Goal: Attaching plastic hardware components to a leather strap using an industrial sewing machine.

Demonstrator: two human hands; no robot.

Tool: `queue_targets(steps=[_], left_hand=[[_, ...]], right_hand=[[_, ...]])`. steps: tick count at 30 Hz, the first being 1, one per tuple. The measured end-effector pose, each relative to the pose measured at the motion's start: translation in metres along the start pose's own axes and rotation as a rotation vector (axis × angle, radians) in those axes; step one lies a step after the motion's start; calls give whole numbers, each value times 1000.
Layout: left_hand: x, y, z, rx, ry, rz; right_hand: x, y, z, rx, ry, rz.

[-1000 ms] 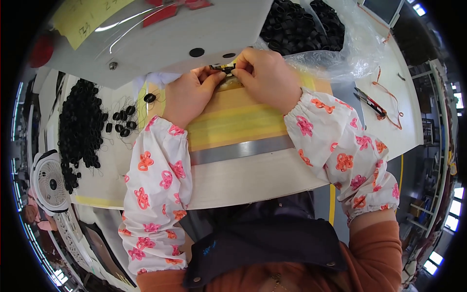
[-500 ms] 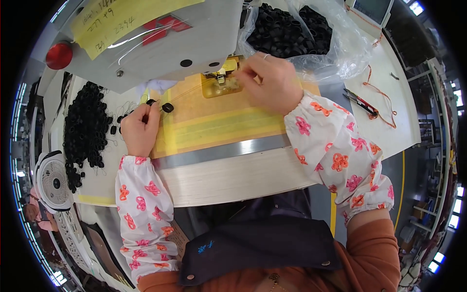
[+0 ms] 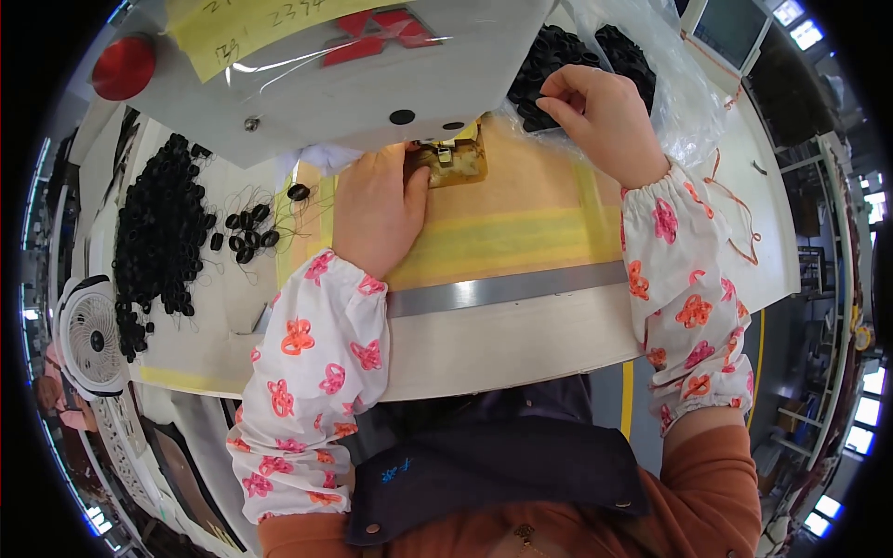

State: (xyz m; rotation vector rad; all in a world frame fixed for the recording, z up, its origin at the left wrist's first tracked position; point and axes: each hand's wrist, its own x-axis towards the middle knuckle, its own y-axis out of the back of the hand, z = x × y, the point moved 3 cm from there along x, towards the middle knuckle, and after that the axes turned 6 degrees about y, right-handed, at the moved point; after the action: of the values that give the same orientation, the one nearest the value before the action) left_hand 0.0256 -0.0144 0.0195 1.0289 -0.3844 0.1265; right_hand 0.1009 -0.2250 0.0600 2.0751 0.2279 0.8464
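Observation:
My left hand (image 3: 379, 203) is at the gold needle plate (image 3: 460, 167) of a sewing machine (image 3: 326, 88), its fingers bent and their tips partly hidden at the machine head's lower edge. Whatever it grips cannot be made out. Over a clear plastic bag (image 3: 684, 93) of small black loops (image 3: 549, 65), my right hand (image 3: 609, 121) has thumb and forefinger drawn together in a pinch. Anything between those tips is lost against the black loops. Left of my left hand, several black loops with thread tails (image 3: 246, 232) lie loose, one (image 3: 298, 192) close by the wrist.
A large heap of black loops (image 3: 158, 232) covers the table's left side, with a white fan (image 3: 93, 339) beyond it. Yellow tape (image 3: 502, 232) and a metal strip (image 3: 502, 286) cross the table before the machine. An orange cord (image 3: 735, 219) lies at the right.
My left hand has moved right, from beside the loose loops to the needle plate. My right hand has left the needle area for the bag. The view has shifted a little.

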Motion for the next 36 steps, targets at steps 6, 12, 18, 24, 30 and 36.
queue_targets(steps=[6, 12, 18, 24, 30, 36], left_hand=[[1, 1, -30, 23, 128, -33], [3, 10, -26, 123, -10, 18], [-5, 36, -32, 234, 104, -70], [-24, 53, -107, 584, 93, 97], [-6, 54, -57, 373, 81, 181], [-5, 3, -9, 36, 0, 2]], right_hand=[[-13, -3, -3, -119, -26, -53], [-17, -14, -10, -276, 34, -50], [-18, -21, -7, -321, 44, -8], [-18, -27, -12, -335, 96, 96], [-22, -26, -4, -415, 109, 117], [-14, -28, -17, -408, 191, 128]])
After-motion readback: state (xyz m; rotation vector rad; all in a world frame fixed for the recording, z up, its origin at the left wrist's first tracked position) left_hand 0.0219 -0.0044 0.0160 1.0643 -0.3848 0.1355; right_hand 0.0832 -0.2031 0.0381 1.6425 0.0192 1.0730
